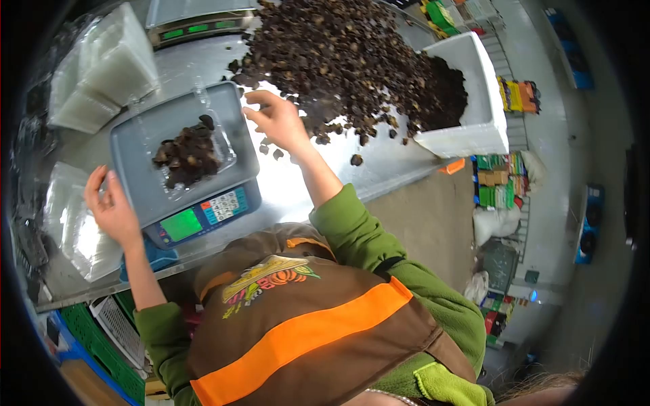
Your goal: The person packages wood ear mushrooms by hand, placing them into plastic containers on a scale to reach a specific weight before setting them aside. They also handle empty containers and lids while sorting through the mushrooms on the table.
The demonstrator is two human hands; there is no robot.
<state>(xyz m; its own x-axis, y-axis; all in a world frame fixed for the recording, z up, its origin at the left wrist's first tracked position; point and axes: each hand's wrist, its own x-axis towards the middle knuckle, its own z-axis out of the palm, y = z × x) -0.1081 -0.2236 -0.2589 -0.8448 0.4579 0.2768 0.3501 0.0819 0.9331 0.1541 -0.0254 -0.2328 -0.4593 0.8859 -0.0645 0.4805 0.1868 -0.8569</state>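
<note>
A clear plastic clamshell box with its lid folded back sits on the grey pan of a digital scale. Inside it is a small heap of dark brown, curled pieces that look like wood ear mushrooms. My left hand is beside the pan's left edge, fingers apart and holding nothing. By the pan's upper right edge, my right hand has its fingers loosely bent and apart, with nothing visible in them. The scale's green display is lit, but its digits are not readable.
A large pile of the same dark pieces spreads over the metal table, spilling from a tipped white foam box. Stacked clear containers and more clear boxes stand at left. A second scale is behind.
</note>
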